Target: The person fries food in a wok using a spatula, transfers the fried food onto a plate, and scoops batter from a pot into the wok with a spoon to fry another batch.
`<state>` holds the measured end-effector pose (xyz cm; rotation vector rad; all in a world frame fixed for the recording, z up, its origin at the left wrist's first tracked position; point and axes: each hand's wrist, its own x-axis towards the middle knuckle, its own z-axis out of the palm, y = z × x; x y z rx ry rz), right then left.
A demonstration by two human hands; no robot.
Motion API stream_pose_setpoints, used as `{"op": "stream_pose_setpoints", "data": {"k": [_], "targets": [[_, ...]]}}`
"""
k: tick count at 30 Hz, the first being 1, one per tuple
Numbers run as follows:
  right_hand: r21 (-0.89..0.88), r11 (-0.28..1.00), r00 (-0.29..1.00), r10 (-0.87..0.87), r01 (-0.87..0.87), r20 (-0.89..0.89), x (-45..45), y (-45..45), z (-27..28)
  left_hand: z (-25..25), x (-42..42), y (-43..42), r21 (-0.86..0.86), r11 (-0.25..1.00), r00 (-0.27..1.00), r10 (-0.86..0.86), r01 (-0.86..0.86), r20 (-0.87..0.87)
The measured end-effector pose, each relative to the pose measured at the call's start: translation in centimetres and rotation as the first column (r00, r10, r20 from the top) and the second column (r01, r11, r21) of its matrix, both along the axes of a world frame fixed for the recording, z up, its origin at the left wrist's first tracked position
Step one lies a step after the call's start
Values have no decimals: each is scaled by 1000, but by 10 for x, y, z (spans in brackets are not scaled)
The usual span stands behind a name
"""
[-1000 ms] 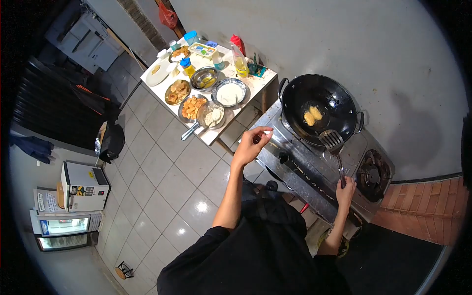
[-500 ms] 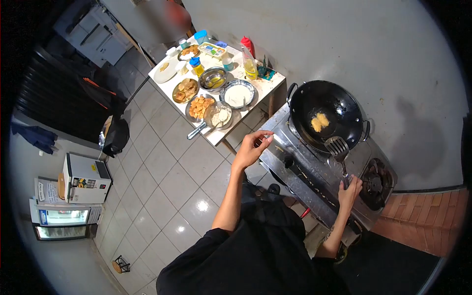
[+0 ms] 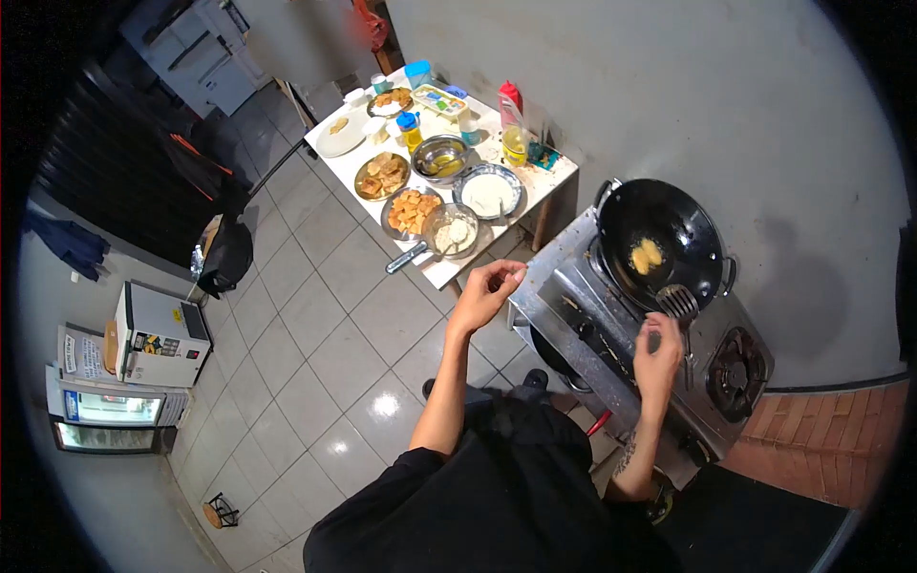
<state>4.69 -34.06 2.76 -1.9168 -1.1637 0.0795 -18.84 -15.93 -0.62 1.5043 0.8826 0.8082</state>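
My left hand (image 3: pixel 485 298) hovers between the table and the stove, thumb and fingertips drawn together, with nothing visible in them. Fingers curled, my right hand (image 3: pixel 659 358) is over the stove just below the wok, beside the slotted turner (image 3: pixel 678 303) and apart from its handle. The turner's head leans at the near rim of the black two-handled wok (image 3: pixel 702 224), its handle lying toward the stove top. Inside the wok, golden battered pieces (image 3: pixel 647 256) sit in shiny oil.
The metal stove (image 3: pixel 611 315) has a bare second burner (image 3: pixel 734 371) at right. On the white table (image 3: pixel 564 175) are a plate of flour (image 3: pixel 489 194), a pan of batter (image 3: pixel 453 235), orange pieces (image 3: pixel 414 211), fried food (image 3: pixel 383 176), a metal bowl (image 3: pixel 441 156) and bottles. A stool (image 3: pixel 221 511) stands on the tiles.
My right hand has let go of the turner and moved up and left of its handle. The turner stays leaning on the wok. My left hand keeps its pinched shape. The view has shifted slightly.
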Motion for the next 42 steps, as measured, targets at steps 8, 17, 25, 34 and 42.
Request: {"op": "stream_pose_setpoints", "data": {"k": [8, 17, 25, 34, 42], "targets": [[-44, 948, 947, 314, -317, -65, -133, 90, -4, 0, -136, 36, -22, 989, 989, 149, -148, 20], [11, 794, 763, 588, -608, -269, -306, 199, -32, 3, -338, 78, -36, 903, 904, 427, -428, -41], [-3, 745, 694, 620, -668, -366, -367, 292, -36, -26, -394, 152, -196, 835, 836, 539, -514, 104], [72, 702, 510, 580, -709, -636, -392, 497, -96, -40, -412, 307, -276, 866, 889, 452, -417, 76], [115, 728, 545, 598, -676, -588, -399, 628, -97, -32, -398, 462, -222, 904, 931, 356, -366, -86]]}}
